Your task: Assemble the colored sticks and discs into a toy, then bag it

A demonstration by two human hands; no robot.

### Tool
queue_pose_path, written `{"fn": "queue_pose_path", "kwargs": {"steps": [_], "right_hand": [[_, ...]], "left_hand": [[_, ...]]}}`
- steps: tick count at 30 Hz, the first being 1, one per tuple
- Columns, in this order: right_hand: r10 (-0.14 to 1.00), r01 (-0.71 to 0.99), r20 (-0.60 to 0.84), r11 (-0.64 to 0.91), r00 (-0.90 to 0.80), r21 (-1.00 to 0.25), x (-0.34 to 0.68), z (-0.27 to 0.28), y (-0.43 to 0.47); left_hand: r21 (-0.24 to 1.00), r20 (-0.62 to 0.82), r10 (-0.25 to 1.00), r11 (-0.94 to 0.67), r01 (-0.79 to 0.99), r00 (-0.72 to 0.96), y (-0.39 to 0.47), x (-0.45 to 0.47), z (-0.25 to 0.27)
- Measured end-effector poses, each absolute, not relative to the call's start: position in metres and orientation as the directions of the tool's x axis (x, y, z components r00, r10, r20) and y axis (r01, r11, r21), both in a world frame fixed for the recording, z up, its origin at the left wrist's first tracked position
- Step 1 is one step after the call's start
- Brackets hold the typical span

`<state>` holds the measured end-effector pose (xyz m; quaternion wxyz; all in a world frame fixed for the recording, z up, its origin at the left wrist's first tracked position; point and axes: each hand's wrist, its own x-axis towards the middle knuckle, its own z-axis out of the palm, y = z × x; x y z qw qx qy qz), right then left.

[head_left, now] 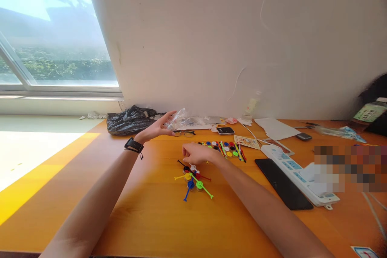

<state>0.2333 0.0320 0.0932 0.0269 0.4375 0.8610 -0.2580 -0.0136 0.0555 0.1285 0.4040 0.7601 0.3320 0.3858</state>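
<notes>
Coloured plastic pieces (193, 180), small discs on thin sticks in yellow, blue, green, red and black, lie in a loose heap on the orange wooden table (151, 217), right under the right hand (198, 154). That hand is curled palm down, its fingertips bunched and touching the top of the heap around a black and a white piece; whether it has one pinched I cannot tell. The left hand (159, 127), with a black watch (133, 145) at the wrist, is raised farther back and to the left, fingers partly closed around a crumpled clear plastic bag (179, 119) that it holds off the table. Just behind the right hand a second group of the same kind of parts (225, 149) lies in a rough row. A pair of glasses (184, 132) rests near the bag, and a black plastic bag (130, 120) sits against the white wall (242, 28). To the right are a black phone (282, 183) lying flat, a white power strip (298, 175) beside it, another small phone (225, 130), and papers (276, 128). A window (51, 28) at the left lets bright sun fall across the table's left edge. The heap sits well apart from the left hand and close in front of the person.
</notes>
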Motion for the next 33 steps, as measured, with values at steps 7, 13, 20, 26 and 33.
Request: {"fn": "queue_pose_path", "kwargs": {"steps": [7,13,20,26,33], "right_hand": [[0.727,0.773,-0.319,0.451,-0.608,-0.446,0.23,0.094,0.029],[0.7,0.748,-0.324,0.456,-0.636,-0.483,0.23,0.092,0.029],[0.652,0.575,-0.136,0.528,-0.746,-0.624,0.257,0.137,0.035],[0.679,0.231,0.178,0.467,-0.713,-0.853,0.312,0.202,0.028],[0.799,0.129,0.424,0.517,-0.426,-0.846,0.329,0.221,0.017]], "left_hand": [[0.873,0.317,0.81,-0.453,0.182,0.493,0.054,-0.014,0.128],[0.875,0.325,0.809,-0.454,0.169,0.491,0.053,-0.009,0.128],[0.885,0.391,0.885,-0.437,0.159,0.254,0.031,0.012,0.102],[0.849,0.4,0.895,-0.443,0.288,0.198,-0.007,0.012,0.065],[0.729,0.551,0.809,-0.586,0.355,0.204,-0.028,0.012,0.055]]}}
